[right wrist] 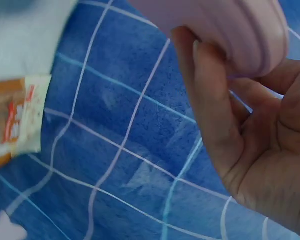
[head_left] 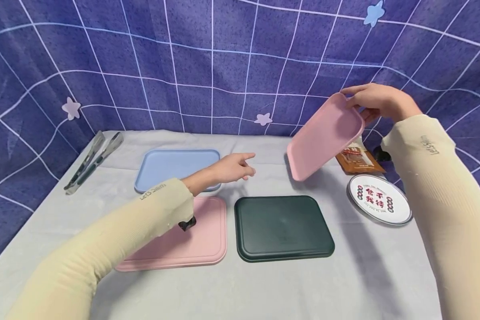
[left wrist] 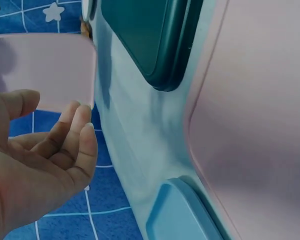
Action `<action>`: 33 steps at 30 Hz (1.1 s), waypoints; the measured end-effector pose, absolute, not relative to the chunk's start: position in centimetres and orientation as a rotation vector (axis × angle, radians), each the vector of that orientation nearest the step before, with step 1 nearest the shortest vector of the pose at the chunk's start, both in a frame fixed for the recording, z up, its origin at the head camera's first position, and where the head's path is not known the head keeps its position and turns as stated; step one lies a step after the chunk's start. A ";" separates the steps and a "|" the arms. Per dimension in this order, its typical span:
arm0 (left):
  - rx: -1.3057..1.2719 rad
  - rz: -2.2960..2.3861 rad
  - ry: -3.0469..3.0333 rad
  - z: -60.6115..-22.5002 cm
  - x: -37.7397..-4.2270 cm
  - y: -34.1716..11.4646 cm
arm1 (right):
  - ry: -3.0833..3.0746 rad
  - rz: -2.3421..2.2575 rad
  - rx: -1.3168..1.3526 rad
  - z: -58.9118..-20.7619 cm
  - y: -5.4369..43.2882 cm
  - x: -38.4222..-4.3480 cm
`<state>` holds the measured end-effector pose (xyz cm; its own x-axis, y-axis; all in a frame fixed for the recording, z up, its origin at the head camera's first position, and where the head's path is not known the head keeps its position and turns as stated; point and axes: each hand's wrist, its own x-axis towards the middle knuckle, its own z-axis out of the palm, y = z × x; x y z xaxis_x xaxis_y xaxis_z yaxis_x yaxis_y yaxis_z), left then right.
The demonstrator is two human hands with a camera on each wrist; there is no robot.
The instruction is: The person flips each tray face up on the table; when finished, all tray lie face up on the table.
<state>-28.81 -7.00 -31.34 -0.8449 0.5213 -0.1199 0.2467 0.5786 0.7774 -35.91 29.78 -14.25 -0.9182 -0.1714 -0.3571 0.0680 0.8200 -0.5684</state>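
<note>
My right hand grips a small pink tray by its upper right corner, holding it tilted above the back right of the table. In the right wrist view the fingers bend round the rim of that tray. My left hand hovers near the right end of a blue tray, holding nothing. Its fingers are loosely bent in the left wrist view. Beneath the left forearm lies a larger pink tray, partly covered by the sleeve. A dark green tray lies flat beside it.
Metal tongs with dark handles lie at the far left. On the right are an orange-brown food packet and a round white plate with red characters. A blue gridded curtain hangs behind the white-covered table.
</note>
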 end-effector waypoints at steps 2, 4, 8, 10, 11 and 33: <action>0.607 1.182 2.450 -31.2 -28.8 -6.9 | 2.523 -1.007 -0.073 -14.6 30.5 -35.8; 0.570 1.230 2.392 -31.2 -28.9 -6.7 | 2.432 -1.157 -0.073 -15.1 31.1 -35.7; 0.478 1.315 2.246 -31.2 -28.9 -6.5 | 2.274 -1.393 -0.057 -16.9 32.0 -35.2; 0.445 1.344 2.197 -31.3 -28.9 -6.4 | 2.208 -1.486 -0.056 -18.1 32.2 -35.1; 0.436 1.359 2.182 -31.4 -28.9 -6.5 | 2.168 -1.534 -0.059 -18.8 32.3 -35.0; 0.292 1.761 2.036 -31.8 -31.5 -8.9 | 1.594 -1.947 -0.322 -27.9 32.0 -35.0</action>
<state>-31.52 -8.92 -31.78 -0.8850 0.4284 -0.1825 -0.1188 0.1712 0.9780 -35.02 31.96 -27.87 -0.7932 -0.5817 -0.1800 0.2913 -0.1029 -0.9511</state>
